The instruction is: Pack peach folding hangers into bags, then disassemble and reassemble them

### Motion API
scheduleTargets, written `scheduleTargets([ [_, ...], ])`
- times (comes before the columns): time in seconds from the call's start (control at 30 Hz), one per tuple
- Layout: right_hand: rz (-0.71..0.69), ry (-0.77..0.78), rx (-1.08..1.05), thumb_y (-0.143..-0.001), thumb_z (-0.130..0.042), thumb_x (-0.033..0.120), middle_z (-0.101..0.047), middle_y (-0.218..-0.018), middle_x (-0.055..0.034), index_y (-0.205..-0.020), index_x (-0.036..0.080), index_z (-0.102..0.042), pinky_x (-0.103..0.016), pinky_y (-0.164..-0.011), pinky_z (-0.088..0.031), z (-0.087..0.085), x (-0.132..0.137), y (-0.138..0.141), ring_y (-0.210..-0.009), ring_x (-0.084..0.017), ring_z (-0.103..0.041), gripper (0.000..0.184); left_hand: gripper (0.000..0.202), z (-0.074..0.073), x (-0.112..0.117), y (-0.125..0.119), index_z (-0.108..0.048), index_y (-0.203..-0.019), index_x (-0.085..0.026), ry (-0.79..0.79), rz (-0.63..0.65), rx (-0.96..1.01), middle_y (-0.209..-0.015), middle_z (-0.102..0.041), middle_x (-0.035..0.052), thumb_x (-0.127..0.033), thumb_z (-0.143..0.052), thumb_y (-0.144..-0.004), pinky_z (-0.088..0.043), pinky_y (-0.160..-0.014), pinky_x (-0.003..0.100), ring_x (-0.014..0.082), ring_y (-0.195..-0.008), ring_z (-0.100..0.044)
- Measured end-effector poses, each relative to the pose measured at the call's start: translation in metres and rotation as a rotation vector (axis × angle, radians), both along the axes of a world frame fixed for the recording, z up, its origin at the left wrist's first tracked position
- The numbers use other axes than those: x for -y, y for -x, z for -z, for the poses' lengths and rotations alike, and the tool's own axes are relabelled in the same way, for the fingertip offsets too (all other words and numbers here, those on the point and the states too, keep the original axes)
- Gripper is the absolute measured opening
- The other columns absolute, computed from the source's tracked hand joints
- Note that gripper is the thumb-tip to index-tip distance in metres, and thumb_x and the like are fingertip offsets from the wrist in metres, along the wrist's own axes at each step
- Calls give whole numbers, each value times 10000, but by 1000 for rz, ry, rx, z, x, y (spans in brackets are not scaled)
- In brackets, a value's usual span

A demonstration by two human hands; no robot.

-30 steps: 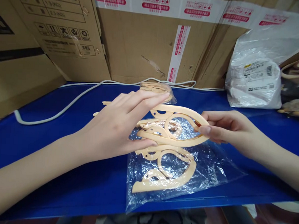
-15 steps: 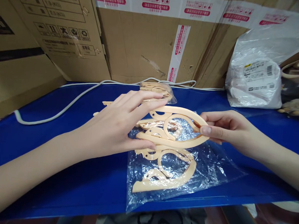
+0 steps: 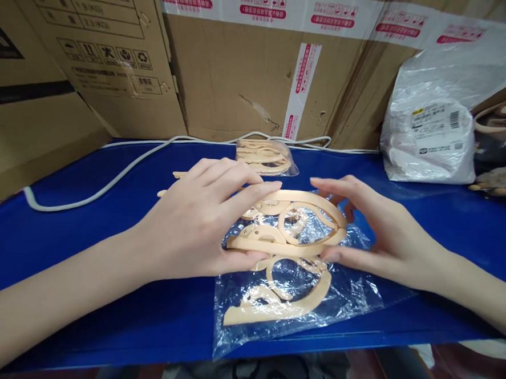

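A beige folding clothes hanger (image 3: 292,249), folded into a narrow loop, lies over a clear plastic bag (image 3: 349,292). My left hand (image 3: 204,215) spans its left part, thumb along the lower arm and fingers over the upper arm, hiding that end. My right hand (image 3: 375,225) curves around its rounded right end, with the thumb at the lower edge and the fingers at the upper edge. Another beige hanger (image 3: 310,299) lies in the clear bag nearer the front. Beige tips (image 3: 179,174) poke out beyond my left hand.
Behind the hangers sits a bagged bundle of beige pieces (image 3: 266,156). A white cable (image 3: 125,179) runs along the back of the blue table (image 3: 99,317). Cardboard boxes (image 3: 243,69) wall off the back and left. A white plastic parcel (image 3: 430,137) stands at the back right.
My right hand has shifted from pinching the hanger's right tip to spanning its rounded end, thumb and fingers wider apart. The hanger has tipped flatter and moved slightly left.
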State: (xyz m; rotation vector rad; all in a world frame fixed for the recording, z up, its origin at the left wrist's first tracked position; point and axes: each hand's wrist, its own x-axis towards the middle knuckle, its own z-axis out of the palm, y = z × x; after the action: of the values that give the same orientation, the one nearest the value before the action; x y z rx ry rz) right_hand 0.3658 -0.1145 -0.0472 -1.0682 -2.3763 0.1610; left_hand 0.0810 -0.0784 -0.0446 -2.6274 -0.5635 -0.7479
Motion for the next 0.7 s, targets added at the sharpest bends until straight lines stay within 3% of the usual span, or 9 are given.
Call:
scheduleTargets([
  [0.07, -25, -102, 61, -833, -714, 535, -550, -1397, -133, -1549, 320, -301, -447, -896, -552, 1, 3, 3, -1200, -337, -596, 855, 613, 2, 4, -3, -530, -1323, -159, -8, 6, 13, -1129, -661, 149, -549, -640, -864, -480, -878, 478, 336, -1062, -616],
  [0.13, -49, -161, 113, -837, -711, 545, -500, -1458, -145, -1571, 330, -238, -480, -994, -517, 1, 6, 6, -1313, -352, -527, 900, 598, 5, 8, -6, -525, -1332, -171, 6, -6, 23, -1127, -660, 130, -530, -632, -866, -475, -881, 459, 320, -1057, -617],
  [0.3, -130, -245, 202, -870, -691, 515, -581, -1393, -132, -1582, 340, -190, -491, -961, -533, 3, 10, 13, -1236, -336, -593, 888, 561, 13, 16, -11, -556, -1294, -155, 32, -10, 52, -1121, -663, 126, -471, -668, -844, -478, -880, 434, 313, -1068, -619],
  [0.43, -124, -210, 180, -872, -698, 460, -595, -1358, -133, -1506, 345, -276, -507, -928, -553, 2, 11, 16, -1208, -338, -607, 771, 623, 12, 17, -12, -543, -1344, -181, 107, 4, 78, -1163, -662, 124, -512, -685, -836, -480, -927, 472, 323, -1095, -616],
  [0.5, -106, -157, 134, -871, -692, 458, -601, -1338, -119, -1415, 350, -353, -529, -960, -546, -1, 11, 13, -1217, -340, -601, 650, 784, 8, 15, -10, -425, -1477, -220, 227, 30, 38, -1344, -593, 138, -588, -682, -834, -462, -1012, 501, 338, -1243, -556],
  [0.6, -27, -104, 82, -881, -666, 470, -582, -1353, -85, -1285, 350, -418, -557, -1030, -513, -11, 9, -1, -1223, -331, -596, 489, 1059, -1, 11, 0, -131, -1614, -282, 419, 46, -84, -1643, -272, 132, -678, -682, -801, -431, -1105, 524, 358, -1487, -313],
  [0.63, 12, -94, 81, -871, -669, 482, -562, -1372, -83, -1259, 341, -430, -556, -1021, -520, -15, 7, -8, -1222, -333, -593, 477, 1120, -4, 10, 5, -61, -1624, -298, 462, 35, -131, -1677, -191, 119, -694, -689, -785, -439, -1104, 532, 372, -1514, -256],
  [0.7, 93, -88, 127, -858, -670, 478, -551, -1365, -98, -1240, 311, -453, -524, -937, -568, -23, 1, -26, -1221, -345, -585, 469, 1204, -7, 6, 15, 5, -1623, -330, 520, -3, -231, -1684, -183, 106, -726, -709, -739, -481, -1065, 535, 406, -1508, -263],
])
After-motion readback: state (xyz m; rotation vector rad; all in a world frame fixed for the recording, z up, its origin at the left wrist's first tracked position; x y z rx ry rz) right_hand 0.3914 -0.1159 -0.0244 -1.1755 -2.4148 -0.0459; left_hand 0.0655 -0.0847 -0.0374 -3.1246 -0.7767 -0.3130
